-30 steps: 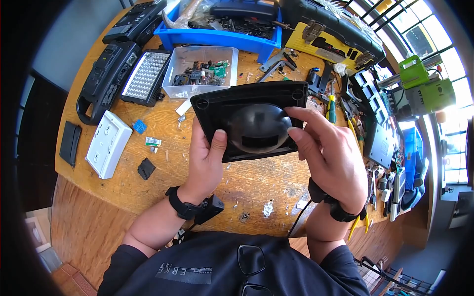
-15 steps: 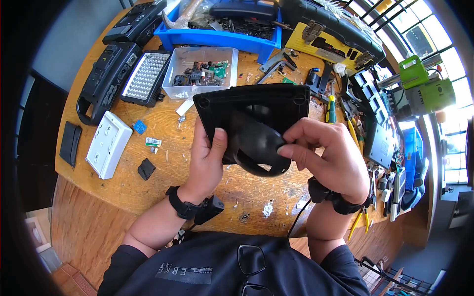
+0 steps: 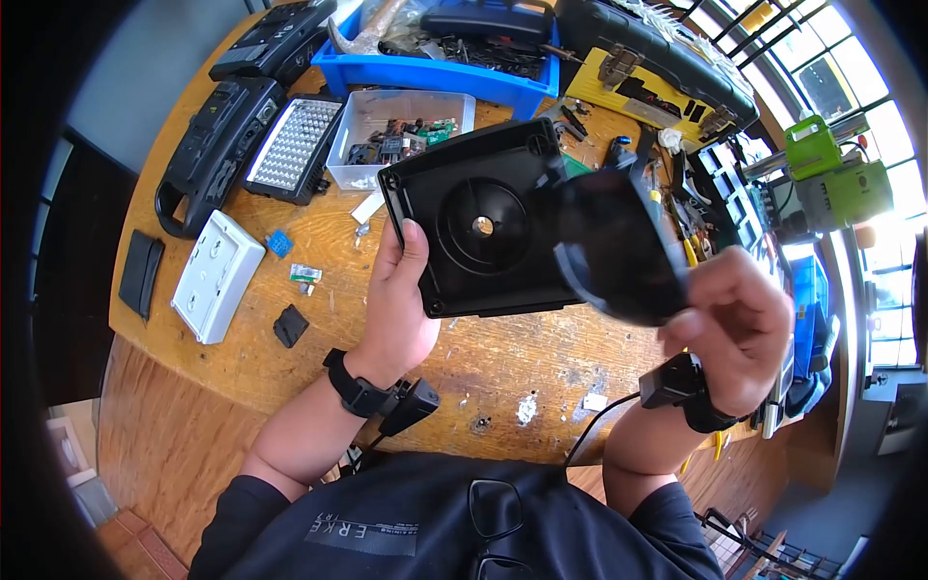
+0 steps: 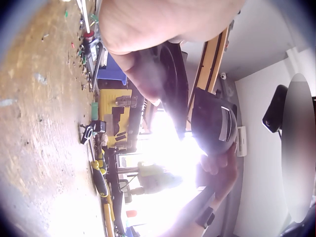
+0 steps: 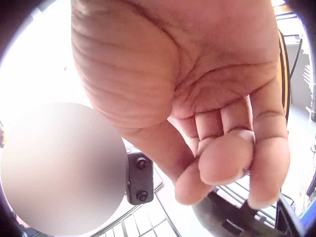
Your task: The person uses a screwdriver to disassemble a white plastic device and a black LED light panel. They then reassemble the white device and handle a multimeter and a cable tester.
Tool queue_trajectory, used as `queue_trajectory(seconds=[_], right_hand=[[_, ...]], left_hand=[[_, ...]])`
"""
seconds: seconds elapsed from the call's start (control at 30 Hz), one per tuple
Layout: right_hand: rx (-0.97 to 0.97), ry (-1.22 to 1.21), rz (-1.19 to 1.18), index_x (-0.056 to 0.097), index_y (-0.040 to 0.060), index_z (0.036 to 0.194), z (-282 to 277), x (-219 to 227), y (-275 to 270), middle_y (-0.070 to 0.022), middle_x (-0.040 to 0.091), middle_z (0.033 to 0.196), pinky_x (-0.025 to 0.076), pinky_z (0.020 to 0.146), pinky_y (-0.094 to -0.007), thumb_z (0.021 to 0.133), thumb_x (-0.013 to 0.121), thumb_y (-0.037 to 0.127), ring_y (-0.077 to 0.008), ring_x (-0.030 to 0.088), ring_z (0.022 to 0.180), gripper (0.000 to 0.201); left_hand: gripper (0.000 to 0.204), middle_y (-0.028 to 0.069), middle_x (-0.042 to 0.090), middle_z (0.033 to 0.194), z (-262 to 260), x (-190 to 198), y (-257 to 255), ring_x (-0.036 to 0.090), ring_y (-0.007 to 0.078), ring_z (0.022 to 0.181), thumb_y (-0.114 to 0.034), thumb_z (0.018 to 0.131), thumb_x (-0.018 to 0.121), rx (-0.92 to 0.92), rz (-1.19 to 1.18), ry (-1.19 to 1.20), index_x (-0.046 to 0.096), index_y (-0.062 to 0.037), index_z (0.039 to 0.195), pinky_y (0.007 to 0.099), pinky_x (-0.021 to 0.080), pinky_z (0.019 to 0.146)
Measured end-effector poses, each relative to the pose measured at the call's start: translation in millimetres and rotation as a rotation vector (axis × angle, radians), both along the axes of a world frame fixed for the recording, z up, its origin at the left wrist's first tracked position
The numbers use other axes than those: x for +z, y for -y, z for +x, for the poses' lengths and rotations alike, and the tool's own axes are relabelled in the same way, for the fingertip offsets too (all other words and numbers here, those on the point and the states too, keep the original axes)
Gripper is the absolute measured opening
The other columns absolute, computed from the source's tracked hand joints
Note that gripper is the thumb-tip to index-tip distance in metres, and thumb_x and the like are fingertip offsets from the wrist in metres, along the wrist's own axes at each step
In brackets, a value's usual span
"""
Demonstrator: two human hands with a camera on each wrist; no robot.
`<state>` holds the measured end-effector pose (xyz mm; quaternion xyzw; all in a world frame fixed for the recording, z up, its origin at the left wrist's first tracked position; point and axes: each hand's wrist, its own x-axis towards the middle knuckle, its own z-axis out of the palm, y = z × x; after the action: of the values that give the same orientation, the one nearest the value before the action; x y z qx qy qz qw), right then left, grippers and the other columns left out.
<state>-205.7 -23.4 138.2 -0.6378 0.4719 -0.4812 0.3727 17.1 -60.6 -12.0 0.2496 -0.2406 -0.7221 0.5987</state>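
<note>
My left hand (image 3: 398, 304) grips a square black plastic plate (image 3: 503, 280) by its left edge, thumb on the face. In the plate's middle is a round recess with a small hole, and its corners have screw bosses. My right hand (image 3: 737, 333) pinches the rim of a black domed cover (image 3: 619, 256), blurred by motion, held apart from the plate's right side. A slot shows in the dome (image 4: 212, 123) in the left wrist view. In the right wrist view, thumb and fingertips meet at the dark dome (image 5: 212, 215), mostly below the frame.
A white plastic housing (image 3: 217, 280), an LED panel (image 3: 295, 145) and a clear bin of circuit parts (image 3: 401, 101) lie on the left of the wooden bench (image 3: 483, 387). Behind are a blue tray (image 3: 445, 72) and a toolbox (image 3: 657, 82). Tools and a green drill press (image 3: 841, 184) stand right.
The domed cover has come off the plate and moved right with my right hand, uncovering the recess and hole. My left hand still holds the plate, now tilted somewhat.
</note>
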Motion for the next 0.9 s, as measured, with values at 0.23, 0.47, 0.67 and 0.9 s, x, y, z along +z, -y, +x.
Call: queue_trajectory(seconds=[0.23,0.47,0.67,0.9], right_hand=[[-0.227,0.132,-0.121,0.060,-0.0072,0.075,11,-2,-3,-0.0104,0.062,0.069,0.042,0.051,-0.0205,0.066,0.072,-0.010,-0.0119,0.058,0.056,0.015],[-0.001,-0.435,-0.361,0.063,0.0016,0.076,34,-13,13,-0.0067,0.061,0.063,0.046,0.051,-0.0267,0.070,0.076,0.000,-0.0169,0.061,0.052,0.015],[0.188,-0.494,-0.382,0.060,0.0038,0.080,51,-20,14,-0.0082,0.059,0.065,0.046,0.050,-0.0334,0.075,0.072,0.005,-0.0245,0.060,0.056,0.013],[0.330,-0.686,-0.509,0.057,0.0054,0.084,66,-31,10,-0.0022,0.043,0.064,0.043,0.047,-0.0309,0.070,0.066,0.011,-0.0164,0.054,0.055,0.017]], left_hand=[[0.050,0.0041,0.055,0.083,8,2,-3,0.055,0.0151,0.064,-0.041,0.098,0.047,-0.233,0.054,-0.294,0.040,-0.0103,0.137,0.0286,0.045,0.052],[0.053,0.0076,0.043,0.073,4,1,-6,0.046,0.0167,0.055,-0.049,0.092,0.047,-0.405,0.039,-0.501,0.047,-0.0062,0.124,0.0267,0.039,0.049],[0.059,0.0142,0.058,0.090,3,17,-17,0.059,0.0251,0.077,-0.045,0.092,0.052,-0.430,-0.011,-0.417,0.044,-0.0019,0.131,0.0368,0.048,0.066],[0.043,0.0119,0.057,0.120,16,21,-7,0.060,0.0179,0.106,-0.008,0.090,0.062,-0.247,-0.172,0.121,0.045,-0.0010,0.128,0.0301,0.054,0.087]])
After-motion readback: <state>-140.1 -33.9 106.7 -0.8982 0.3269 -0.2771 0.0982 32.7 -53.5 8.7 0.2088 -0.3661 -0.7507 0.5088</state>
